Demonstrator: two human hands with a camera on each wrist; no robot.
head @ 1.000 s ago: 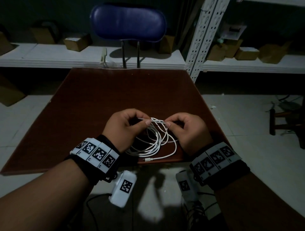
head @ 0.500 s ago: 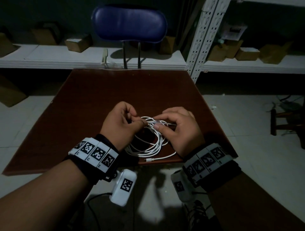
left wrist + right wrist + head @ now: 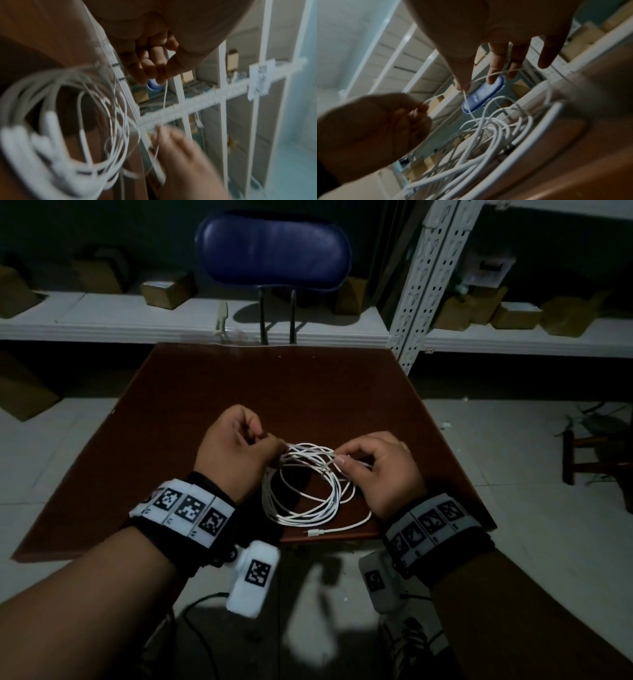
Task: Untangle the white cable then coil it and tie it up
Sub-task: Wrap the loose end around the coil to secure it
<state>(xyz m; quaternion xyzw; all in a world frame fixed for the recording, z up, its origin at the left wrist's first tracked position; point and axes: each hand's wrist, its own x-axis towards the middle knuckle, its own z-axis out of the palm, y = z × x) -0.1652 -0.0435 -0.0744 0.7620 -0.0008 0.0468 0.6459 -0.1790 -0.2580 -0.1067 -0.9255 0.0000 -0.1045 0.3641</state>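
Note:
The white cable (image 3: pixel 303 494) lies in several loose loops on the brown table (image 3: pixel 308 392), close to its front edge. Its plug end (image 3: pixel 315 532) points left just inside that edge. My left hand (image 3: pixel 275 445) pinches strands at the top left of the loops. In the left wrist view my left hand (image 3: pixel 162 77) holds a thin strand between thumb and fingers beside the blurred cable (image 3: pixel 51 135). My right hand (image 3: pixel 339 459) pinches a strand at the top right. In the right wrist view my right hand (image 3: pixel 464 87) pinches it above the cable (image 3: pixel 488 135).
A blue chair (image 3: pixel 274 251) stands behind the table's far edge. A white perforated shelf post (image 3: pixel 421 289) rises at the back right. Cardboard boxes (image 3: pixel 168 290) sit on low white shelves. A dark wooden stool (image 3: pixel 596 455) stands on the floor at the right.
My hands have drawn apart, the right one moving right and a little toward me. The loops between them have spread wider on the table.

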